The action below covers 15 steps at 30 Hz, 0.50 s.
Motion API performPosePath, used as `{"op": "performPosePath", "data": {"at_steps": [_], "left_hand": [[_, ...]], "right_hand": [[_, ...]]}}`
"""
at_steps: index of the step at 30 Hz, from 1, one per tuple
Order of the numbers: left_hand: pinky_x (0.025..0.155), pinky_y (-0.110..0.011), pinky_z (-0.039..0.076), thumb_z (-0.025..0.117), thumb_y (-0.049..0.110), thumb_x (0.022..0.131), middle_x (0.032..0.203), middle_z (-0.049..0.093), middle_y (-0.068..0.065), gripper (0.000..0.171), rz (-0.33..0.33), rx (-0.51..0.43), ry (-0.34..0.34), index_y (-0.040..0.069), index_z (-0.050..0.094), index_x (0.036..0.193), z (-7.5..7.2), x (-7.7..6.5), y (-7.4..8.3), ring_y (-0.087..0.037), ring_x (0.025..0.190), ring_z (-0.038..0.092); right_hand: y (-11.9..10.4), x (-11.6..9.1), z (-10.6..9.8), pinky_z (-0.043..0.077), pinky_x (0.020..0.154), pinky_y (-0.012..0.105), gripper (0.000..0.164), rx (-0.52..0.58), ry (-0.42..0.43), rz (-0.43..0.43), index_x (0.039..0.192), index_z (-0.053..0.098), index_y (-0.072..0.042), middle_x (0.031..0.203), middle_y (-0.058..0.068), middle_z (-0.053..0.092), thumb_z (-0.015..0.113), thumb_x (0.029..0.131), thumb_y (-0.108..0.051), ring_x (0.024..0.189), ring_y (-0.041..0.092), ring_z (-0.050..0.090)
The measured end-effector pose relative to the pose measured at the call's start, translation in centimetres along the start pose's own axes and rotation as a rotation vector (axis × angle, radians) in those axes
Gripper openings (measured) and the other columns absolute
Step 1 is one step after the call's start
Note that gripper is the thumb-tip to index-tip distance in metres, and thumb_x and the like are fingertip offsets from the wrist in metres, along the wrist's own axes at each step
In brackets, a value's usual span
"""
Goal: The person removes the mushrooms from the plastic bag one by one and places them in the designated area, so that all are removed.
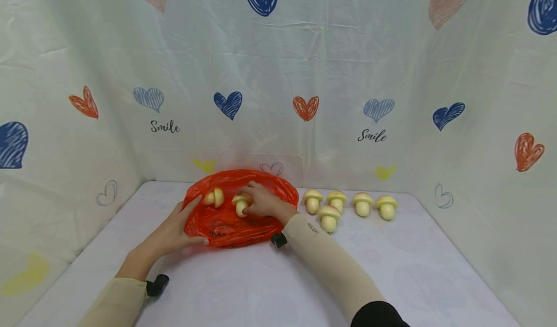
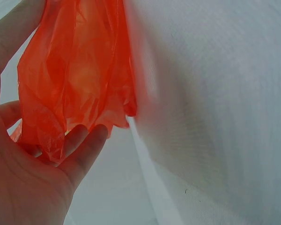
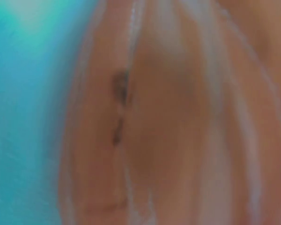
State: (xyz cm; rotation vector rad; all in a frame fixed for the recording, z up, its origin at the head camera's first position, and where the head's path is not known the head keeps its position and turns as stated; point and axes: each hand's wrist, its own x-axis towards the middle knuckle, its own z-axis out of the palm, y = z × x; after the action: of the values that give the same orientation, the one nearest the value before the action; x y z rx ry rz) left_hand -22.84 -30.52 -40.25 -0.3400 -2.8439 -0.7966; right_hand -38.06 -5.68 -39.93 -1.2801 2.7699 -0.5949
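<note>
A red plastic bag (image 1: 235, 230) lies spread on the table with its mouth facing up. My left hand (image 1: 176, 228) holds the bag's left side, thumb at the near edge and fingers at the rim. The left wrist view shows those fingers (image 2: 86, 152) bent around the red film. Inside the bag, my right hand (image 1: 260, 201) pinches a pale yellow mushroom (image 1: 241, 204) by its cap. Another mushroom (image 1: 214, 198) lies on its side in the bag, near the left fingers. The right wrist view holds only blurred bag film (image 3: 168, 122) close up.
To the right of the bag stand several upright mushrooms (image 1: 328, 219), caps up, some beside the right forearm. The white-covered table (image 1: 243, 288) ends at a curtain (image 1: 339, 75) printed with hearts, which rises behind and at both sides.
</note>
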Motion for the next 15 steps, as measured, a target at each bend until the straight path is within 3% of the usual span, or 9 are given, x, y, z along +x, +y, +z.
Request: {"op": "performPosePath", "data": {"at_steps": [7, 15], "left_hand": [[0.093, -0.067, 0.038, 0.081, 0.05, 0.069, 0.142, 0.026, -0.031, 0.11, -0.007, 0.006, -0.002, 0.018, 0.018, 0.153, 0.05, -0.02, 0.05, -0.051, 0.125, 0.036], [0.093, -0.067, 0.038, 0.081, 0.051, 0.069, 0.142, 0.026, -0.029, 0.11, -0.009, 0.004, 0.0, 0.019, 0.018, 0.153, 0.07, 0.02, 0.0, -0.05, 0.126, 0.036]], "right_hand": [[0.07, 0.0, 0.44, 0.046, 0.094, 0.033, 0.058, 0.077, -0.022, 0.004, 0.134, 0.051, -0.028, 0.132, -0.003, 0.04, 0.075, 0.082, -0.034, 0.11, 0.013, 0.046], [-0.36, -0.19, 0.45, 0.048, 0.088, 0.028, 0.06, 0.074, -0.032, 0.009, 0.138, 0.048, -0.025, 0.13, -0.001, 0.04, 0.074, 0.084, -0.03, 0.102, 0.012, 0.049]]}}
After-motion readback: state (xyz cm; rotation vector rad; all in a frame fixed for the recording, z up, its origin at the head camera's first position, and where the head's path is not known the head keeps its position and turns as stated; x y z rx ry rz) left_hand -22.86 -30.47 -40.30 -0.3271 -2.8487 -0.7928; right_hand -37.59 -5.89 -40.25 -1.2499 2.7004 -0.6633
